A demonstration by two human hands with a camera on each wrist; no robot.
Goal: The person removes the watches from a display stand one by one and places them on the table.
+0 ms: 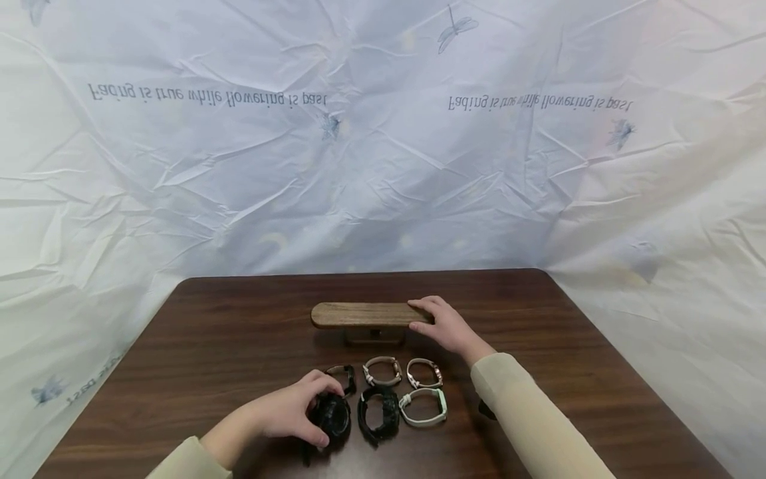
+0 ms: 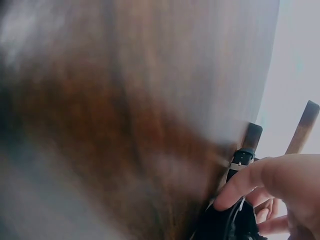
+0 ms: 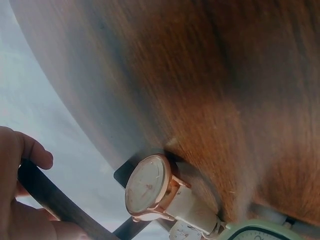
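1. Fingers of the left hand (image 1: 287, 416) are curling around a black watch (image 1: 331, 417), gripping it at the near left of the watch group on the table (image 1: 209, 346).
2. The right hand (image 1: 445, 327) is clasping the right end of a wooden stand (image 1: 365, 315), thumb under and fingers over the bar.
3. Five more watches are lying between the hands: a dark-strapped watch (image 1: 346, 377), a beige watch (image 1: 382, 371), a rose-gold watch (image 1: 424, 373) with a white strap, a second black watch (image 1: 378, 412) and a mint-green watch (image 1: 423, 407).
4. A crinkled white sheet (image 1: 383, 146) is hanging behind the table.
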